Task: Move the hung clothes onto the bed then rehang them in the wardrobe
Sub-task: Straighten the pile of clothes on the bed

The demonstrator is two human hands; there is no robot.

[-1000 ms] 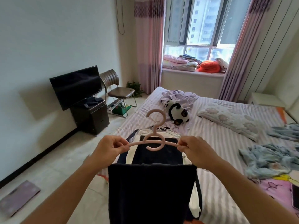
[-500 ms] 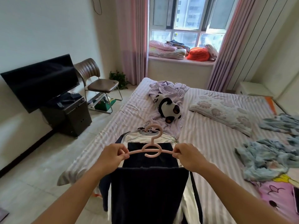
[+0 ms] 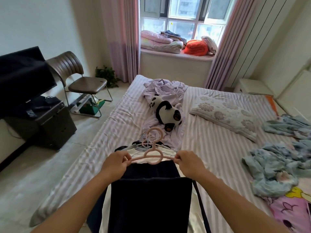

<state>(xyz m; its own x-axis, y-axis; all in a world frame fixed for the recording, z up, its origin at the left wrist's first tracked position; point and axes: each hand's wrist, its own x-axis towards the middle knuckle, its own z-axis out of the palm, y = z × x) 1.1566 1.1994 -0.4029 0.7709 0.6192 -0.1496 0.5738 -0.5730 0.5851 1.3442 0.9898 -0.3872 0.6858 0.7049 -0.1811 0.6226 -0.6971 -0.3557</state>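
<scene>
Head view, looking down over a bed (image 3: 210,148) in lilac-and-white striped sheeting. Left hand (image 3: 116,163) pinching the left arm of a slim pink plastic hanger (image 3: 152,156), fingers curled round its thin bar; right hand (image 3: 188,163) pinching the right arm likewise. Hanger with a rounded hook and a ring-shaped loop at its neck, carrying dark navy folded trousers (image 3: 149,199), matte and heavy-looking, draped over the bar and hanging toward the camera. Beneath, at the near edge of the bed, a stack of clothes on hangers (image 3: 146,145): white and dark fabric, thin pale hooks bunched together. Beyond these, a plush panda (image 3: 165,111) on crumpled lilac cloth, a floral pillow (image 3: 225,113), rumpled pale-blue garments (image 3: 272,167) to the right. At left, a ribbed brown chair (image 3: 79,78) on a chrome frame and a dark television (image 3: 21,76).
</scene>
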